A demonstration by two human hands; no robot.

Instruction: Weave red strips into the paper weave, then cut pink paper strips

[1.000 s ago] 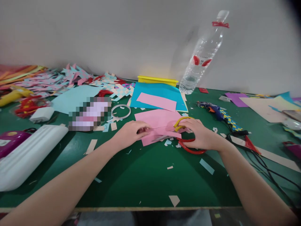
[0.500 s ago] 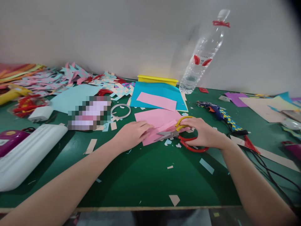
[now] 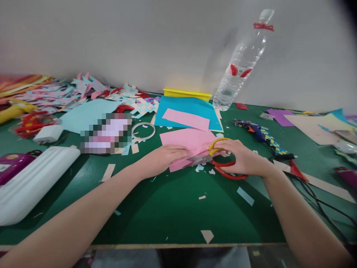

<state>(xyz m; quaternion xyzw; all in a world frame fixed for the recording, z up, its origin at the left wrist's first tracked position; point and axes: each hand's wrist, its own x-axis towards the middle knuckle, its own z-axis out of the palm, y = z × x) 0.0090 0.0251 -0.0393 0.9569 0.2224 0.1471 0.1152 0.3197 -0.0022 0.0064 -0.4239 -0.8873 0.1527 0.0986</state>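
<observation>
My left hand (image 3: pixel 164 160) lies with its fingers stretched out and together over the pink paper (image 3: pixel 178 139), touching its near left part; the thumb is hidden. My right hand (image 3: pixel 245 160) grips scissors (image 3: pixel 230 175), its fingers around the yellow and red handles, which stand apart. The metal blades point left at the pink paper, and a pink flap above covers part of them. Behind, a pink paper strip (image 3: pixel 186 119) rests on blue paper (image 3: pixel 170 104). Small paper scraps (image 3: pixel 199 168) are scattered around the scissors.
A clear water bottle (image 3: pixel 237 70) leans at the wall. Left are a pixelated phone-like object (image 3: pixel 107 134), a silver ring (image 3: pixel 143 131) and a long white object (image 3: pixel 39 182). A blue glue gun (image 3: pixel 256 134) and black cables (image 3: pixel 309 191) lie right.
My left hand's fingers have straightened and slid right across the pink paper. The pink flap now covers more of the blades. My right hand has stayed almost in place with the scissors.
</observation>
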